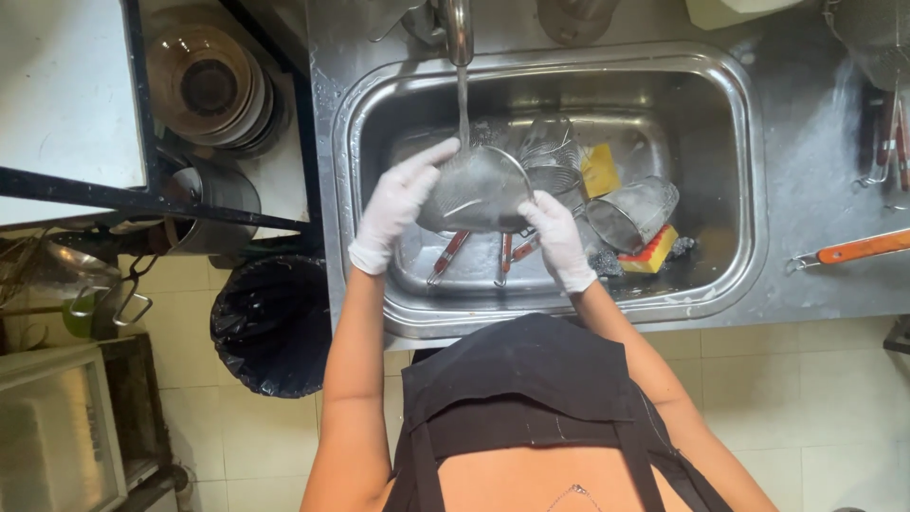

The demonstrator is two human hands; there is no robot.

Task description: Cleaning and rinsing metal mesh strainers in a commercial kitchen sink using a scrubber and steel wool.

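Note:
Both my hands wear white gloves over a steel sink [749, 171]. My left hand [398, 204] grips the left rim of a round metal mesh strainer [479, 190], and my right hand [557, 237] holds its right side near the handle. Water runs from the tap [458, 28] onto the strainer. Under it in the basin lie several more mesh strainers [630, 209] with red-brown handles [448, 256], a yellow sponge [599, 169] and a yellow and red sponge [654, 251].
A black-lined bin [275, 322] stands on the tiled floor at the sink's left. Stacked bowls [209, 85] and a metal pot [213, 204] sit on shelving at left. An orange-handled utensil [858, 248] and hanging strainers [882, 47] lie on the right counter.

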